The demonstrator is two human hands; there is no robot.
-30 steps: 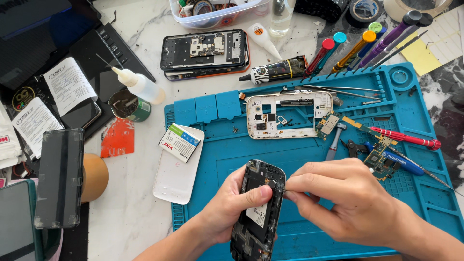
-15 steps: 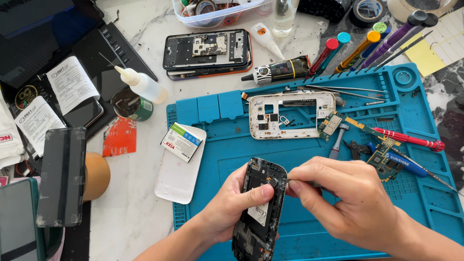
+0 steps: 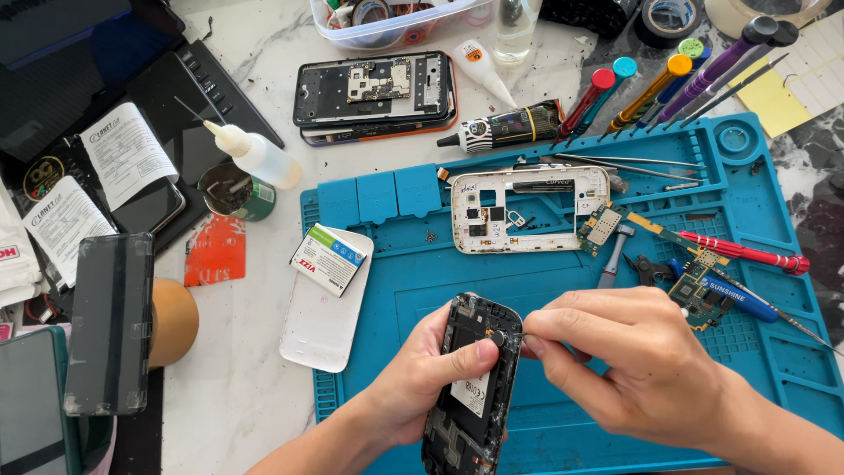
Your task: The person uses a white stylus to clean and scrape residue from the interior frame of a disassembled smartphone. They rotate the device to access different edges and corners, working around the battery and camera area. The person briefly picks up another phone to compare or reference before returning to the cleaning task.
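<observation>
Head view: two hands work on an opened phone over the blue mat

Head view shows the left hand (image 3: pixel 431 383) wrapped around a stripped black phone body (image 3: pixel 470 387), its grip pressed onto the phone's edges with the thumb lying across the open back. The phone is held upright-tilted above the near edge of the blue repair mat (image 3: pixel 563 290). The right hand (image 3: pixel 629 369) meets it from the right; its thumb and forefinger are pinched together on a thin metal tool whose tip touches the phone's upper right corner, though the tool is too small to identify.

Farther back on the mat lies a white phone frame (image 3: pixel 527 209), with a small circuit board (image 3: pixel 602 227) just beside its right end. A red-handled screwdriver (image 3: pixel 747 253) lies on the mat's right side. Off the mat's left edge, a white back cover (image 3: pixel 321 321) rests on the marble surface (image 3: pixel 237 369) with a battery (image 3: pixel 328 259) on top of it. Beyond the mat's far edge sits another opened phone (image 3: pixel 374 95).
</observation>
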